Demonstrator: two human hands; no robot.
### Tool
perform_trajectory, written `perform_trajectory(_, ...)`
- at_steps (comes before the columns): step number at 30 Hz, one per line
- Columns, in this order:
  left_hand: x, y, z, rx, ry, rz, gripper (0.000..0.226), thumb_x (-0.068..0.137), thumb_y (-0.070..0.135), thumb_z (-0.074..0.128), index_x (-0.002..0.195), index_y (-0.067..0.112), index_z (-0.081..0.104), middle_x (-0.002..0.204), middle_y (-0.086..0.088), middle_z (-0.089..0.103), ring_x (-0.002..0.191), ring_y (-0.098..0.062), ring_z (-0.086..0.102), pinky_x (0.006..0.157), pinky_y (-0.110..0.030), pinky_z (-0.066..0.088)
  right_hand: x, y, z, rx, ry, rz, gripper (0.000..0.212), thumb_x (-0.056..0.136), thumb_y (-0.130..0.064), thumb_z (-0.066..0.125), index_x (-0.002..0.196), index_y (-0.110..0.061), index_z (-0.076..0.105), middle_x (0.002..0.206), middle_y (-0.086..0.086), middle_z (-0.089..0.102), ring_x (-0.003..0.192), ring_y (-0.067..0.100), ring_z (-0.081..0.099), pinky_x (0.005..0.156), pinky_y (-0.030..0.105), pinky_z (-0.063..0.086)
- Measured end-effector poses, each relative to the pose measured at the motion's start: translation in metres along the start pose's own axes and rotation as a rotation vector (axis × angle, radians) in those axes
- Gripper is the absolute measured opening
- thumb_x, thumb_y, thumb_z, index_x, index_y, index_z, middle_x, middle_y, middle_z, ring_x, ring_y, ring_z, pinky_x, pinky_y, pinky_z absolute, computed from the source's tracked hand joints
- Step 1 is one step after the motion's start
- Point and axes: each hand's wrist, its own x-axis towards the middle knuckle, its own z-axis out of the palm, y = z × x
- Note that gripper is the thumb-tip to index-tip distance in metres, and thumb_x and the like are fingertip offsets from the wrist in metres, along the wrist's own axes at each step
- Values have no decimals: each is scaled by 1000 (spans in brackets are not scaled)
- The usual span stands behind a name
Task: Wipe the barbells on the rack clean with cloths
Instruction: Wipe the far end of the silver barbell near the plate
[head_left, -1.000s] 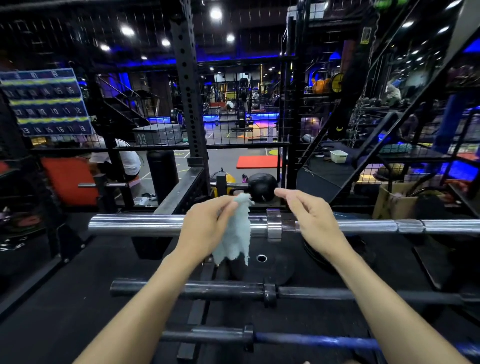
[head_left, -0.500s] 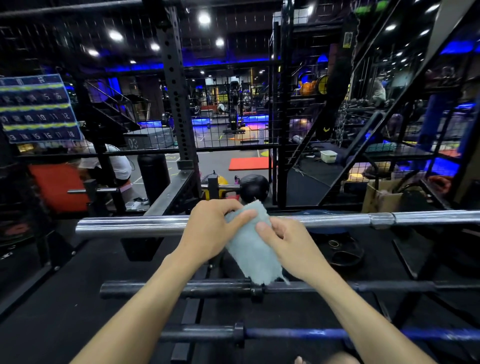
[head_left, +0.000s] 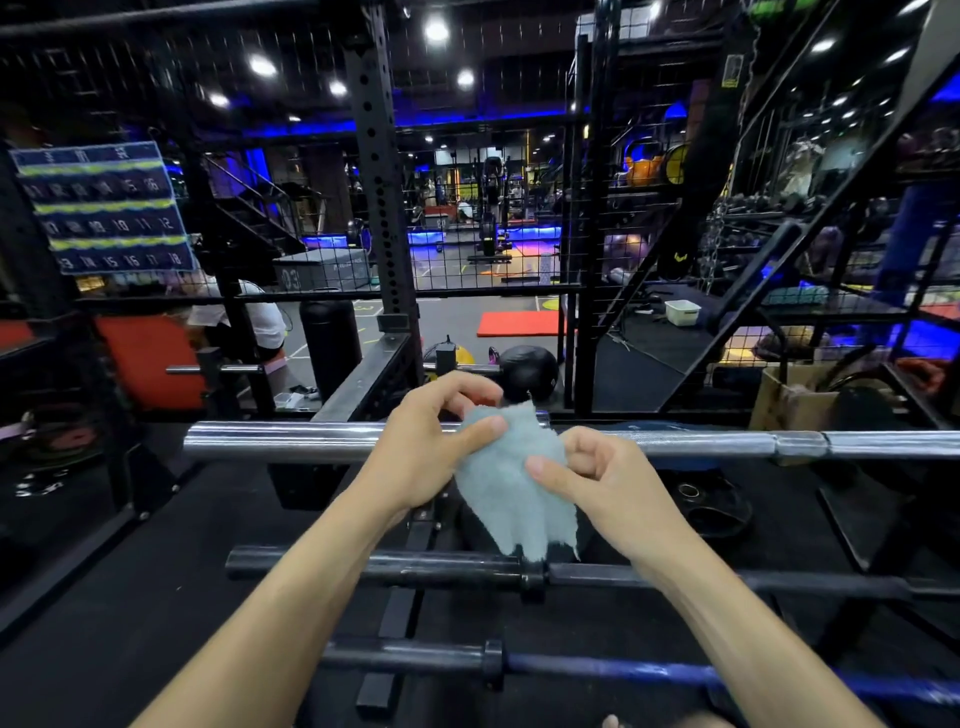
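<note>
A chrome barbell (head_left: 291, 441) lies across the rack, its long axis running left to right across the view, its thick sleeve end pointing left and its thinner shaft going off the right edge. Just in front of its middle the person holds a pale blue cloth (head_left: 511, 491) between both hands. The left hand (head_left: 431, 452) pinches the cloth's upper left edge between thumb and curled fingers, its grip clenched on the fabric. The right hand (head_left: 597, 478) pinches the cloth's right side under the thumb, with the other fingers curled in. The cloth hangs downward, its ragged lower edge reaching toward a dark barbell (head_left: 374, 566) on the next rung, which lies parallel to the chrome one. A third bar with a blue shaft (head_left: 613, 670) sits nearest the person, also parallel.

Behind the chrome bar stand a perforated black upright (head_left: 379, 182) and wire mesh panels. A black medicine ball (head_left: 530, 371) rests just beyond the bar, near the left hand. A red mat (head_left: 519, 323) lies on the floor farther back, and a numbered board (head_left: 104, 208) hangs at the left.
</note>
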Motion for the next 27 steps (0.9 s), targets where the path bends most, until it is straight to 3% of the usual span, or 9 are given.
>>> perform_trajectory(3,-5,4,1,-106,91,-99,41,84,24,83,116,44,67,106,8,64,80,-7,60,70,-20,48,-6,-4,1,18,18,-29,28,92,-16,76,115,-20,61,89,15,77,86,33,74,80,44,56)
perform_trajectory(6,-14,8,-2,-224,-61,-140,45,83,16,84,119,37,68,121,6,66,90,-12,67,79,-27,54,-13,-8,-1,-7,-2,-96,53,92,-11,75,136,-34,57,93,9,78,94,21,75,89,31,58)
perform_trajectory(11,-22,4,-5,107,-451,-89,14,90,16,76,104,20,74,100,0,75,94,-24,70,87,-40,55,-23,-5,0,-254,106,-145,25,87,-9,79,104,-27,77,95,-12,78,90,6,74,83,29,60)
perform_trajectory(14,-18,-1,3,227,-400,-44,11,100,25,64,94,20,72,79,10,70,72,-5,62,71,-36,50,-19,-4,-1,-411,203,-173,13,91,-18,74,90,-32,74,85,-15,74,77,4,67,69,18,51)
perform_trajectory(16,-11,-1,9,287,-308,18,12,101,28,62,95,22,71,74,20,64,68,5,55,66,-24,42,-5,-4,-6,-447,238,-175,11,94,-20,68,88,-29,70,92,-10,68,84,7,62,70,16,46)
perform_trajectory(19,11,-6,17,398,-47,92,10,99,32,63,106,29,70,80,19,61,82,0,55,77,-20,42,35,-5,-14,-490,269,-135,6,97,-22,61,92,-25,61,103,-7,60,94,4,57,74,15,42)
perform_trajectory(21,26,-13,20,566,68,120,15,98,38,63,112,32,66,84,19,63,91,-12,53,87,-33,45,59,-2,-15,-614,328,-120,8,98,-24,61,104,-21,56,110,-4,60,98,14,59,78,27,45)
perform_trajectory(23,36,-21,18,625,66,99,23,98,44,61,117,31,66,98,16,67,100,-18,55,94,-43,46,68,8,-10,-806,325,-211,26,99,-28,59,122,-18,56,123,0,57,111,18,57,92,37,48)
perform_trajectory(27,43,-46,2,894,-211,79,43,103,59,33,105,28,63,101,7,66,101,-24,62,87,-42,45,50,35,15,-1214,-4,-432,55,106,-43,32,142,-6,52,135,7,56,128,25,50,110,38,43)
